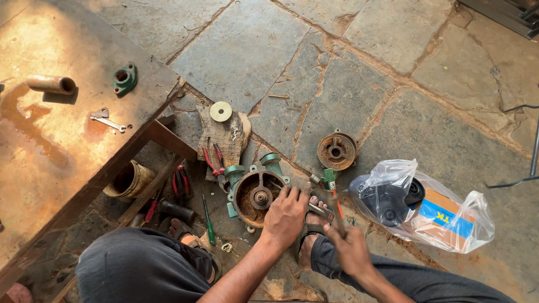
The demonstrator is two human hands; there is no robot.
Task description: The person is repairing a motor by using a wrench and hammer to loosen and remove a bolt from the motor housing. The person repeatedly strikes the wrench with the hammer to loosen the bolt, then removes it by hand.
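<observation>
A green pump housing (pixel 254 193) with a rusty open face lies on the stone floor between my feet. My left hand (pixel 286 216) rests on its right rim, fingers curled around a thin metal tool set against the housing. My right hand (pixel 351 247) grips the handle of a hammer (pixel 335 199), whose head sits just right of the housing near my left hand. A rusty round cover (pixel 336 151) lies apart, further up to the right.
A rusty metal table (pixel 56 140) at left carries a pipe piece (pixel 51 84), a green flange (pixel 124 79) and a spanner (pixel 106 122). Red pliers (pixel 213 160), a green screwdriver (pixel 208 219), a wooden block (pixel 224 134) and a plastic bag with parts (pixel 421 207) lie around.
</observation>
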